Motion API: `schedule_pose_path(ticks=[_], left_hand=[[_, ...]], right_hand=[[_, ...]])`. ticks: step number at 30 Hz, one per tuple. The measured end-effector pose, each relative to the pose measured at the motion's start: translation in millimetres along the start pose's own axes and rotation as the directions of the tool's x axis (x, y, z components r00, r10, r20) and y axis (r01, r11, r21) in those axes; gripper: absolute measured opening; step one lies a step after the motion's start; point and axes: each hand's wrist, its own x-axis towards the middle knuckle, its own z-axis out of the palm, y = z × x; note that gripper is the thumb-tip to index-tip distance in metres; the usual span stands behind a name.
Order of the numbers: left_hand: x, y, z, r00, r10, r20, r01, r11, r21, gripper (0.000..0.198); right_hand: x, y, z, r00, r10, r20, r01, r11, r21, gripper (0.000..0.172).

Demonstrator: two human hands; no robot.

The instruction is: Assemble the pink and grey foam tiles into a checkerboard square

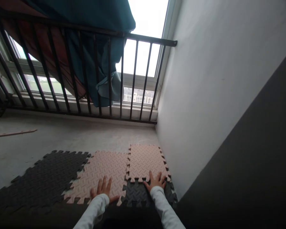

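Note:
My left hand (pixel 103 190) lies with its fingers spread on the near part of a pink interlocking foam mat tile (pixel 107 165). My right hand (pixel 156 181) has its fingers apart over the near edge of a second pink foam tile (pixel 146 160), beside the wall. That tile sits on top of a dark grey foam tile (pixel 137 192), whose near strip shows below it. Farther left, another dark grey foam tile (pixel 52 178) lies beside the first pink one; whether their teeth are fully locked, I cannot tell.
A white wall (pixel 200 79) rises close on the right. Black metal railings (pixel 133 79) run along the window at the back, with a teal curtain (pixel 95 63) hanging behind them. A thin pink strip (pixel 14 133) lies on the grey concrete floor (pixel 69 133) at left.

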Motion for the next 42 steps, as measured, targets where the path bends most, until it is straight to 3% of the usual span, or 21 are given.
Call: schedule_pose_path(ticks=[5, 11, 18, 22, 31, 37, 42], left_hand=[[3, 2, 1.1, 0.999, -0.024, 0.036, 0.024, 1.0, 0.011, 0.086], [0, 3, 0.6, 0.997, -0.041, 0.069, 0.037, 0.998, 0.057, 0.086], [4, -1, 12.2, 0.999, -0.018, 0.048, 0.018, 1.0, 0.009, 0.093], [5, -3, 14.1, 0.999, -0.014, 0.036, 0.014, 1.0, 0.005, 0.094], [-2, 4, -9.1, 0.991, -0.047, 0.128, 0.043, 0.999, 0.031, 0.093], [-2, 3, -3.4, 0.991, -0.056, 0.119, 0.048, 0.997, 0.065, 0.092], [-1, 2, -0.1, 0.995, -0.05, 0.086, 0.045, 0.997, 0.062, 0.093]], right_hand=[[44, -19, -6, 0.997, 0.027, -0.067, -0.027, 1.0, 0.008, 0.075], [88, -47, -28, 0.993, 0.099, -0.064, -0.097, 0.995, 0.026, 0.074], [125, -59, -33, 0.994, 0.093, -0.062, -0.091, 0.995, 0.03, 0.077], [134, -60, -39, 0.994, 0.103, -0.032, -0.102, 0.995, 0.022, 0.078], [148, -60, -36, 0.999, 0.05, -0.02, -0.049, 0.998, 0.047, 0.08], [144, -56, -29, 0.999, 0.0, -0.043, 0.002, 0.999, 0.052, 0.077], [141, -54, -32, 1.0, -0.016, 0.007, 0.015, 0.999, 0.042, 0.076]])
